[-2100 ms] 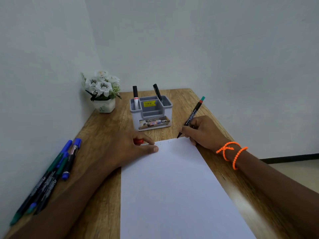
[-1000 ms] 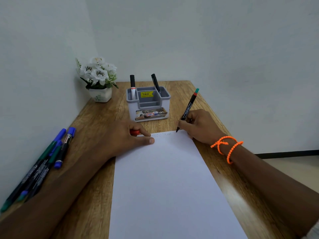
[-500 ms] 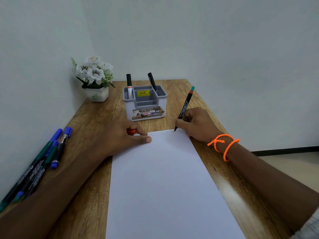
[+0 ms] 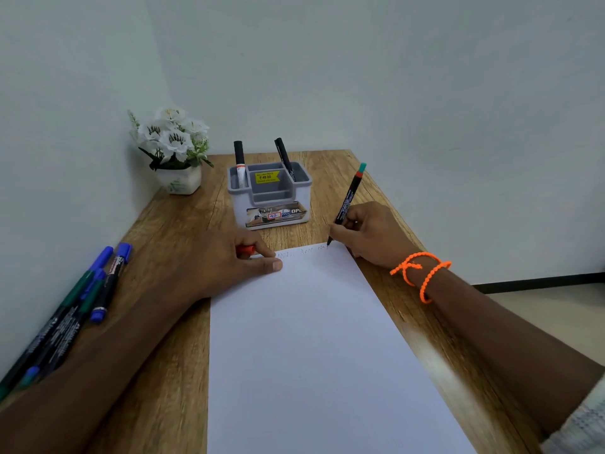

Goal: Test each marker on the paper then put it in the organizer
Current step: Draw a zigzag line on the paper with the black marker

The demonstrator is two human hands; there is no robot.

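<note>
Right hand (image 4: 371, 232) grip pinches marker (image 4: 347, 203), tip on paper (image 4: 314, 348); left hand (image 4: 229, 260) grip holds red cap (image 4: 245, 250)

We see our right hand (image 4: 370, 235) pinching a black marker (image 4: 347, 203), its tip touching the top edge of the white paper (image 4: 314, 355) beside faint scribbles. Our left hand (image 4: 226, 260) rests on the paper's corner, holding a red cap (image 4: 245, 250). The grey organizer (image 4: 271, 194) holds two markers; more markers (image 4: 75, 306) lie at left.
</note>
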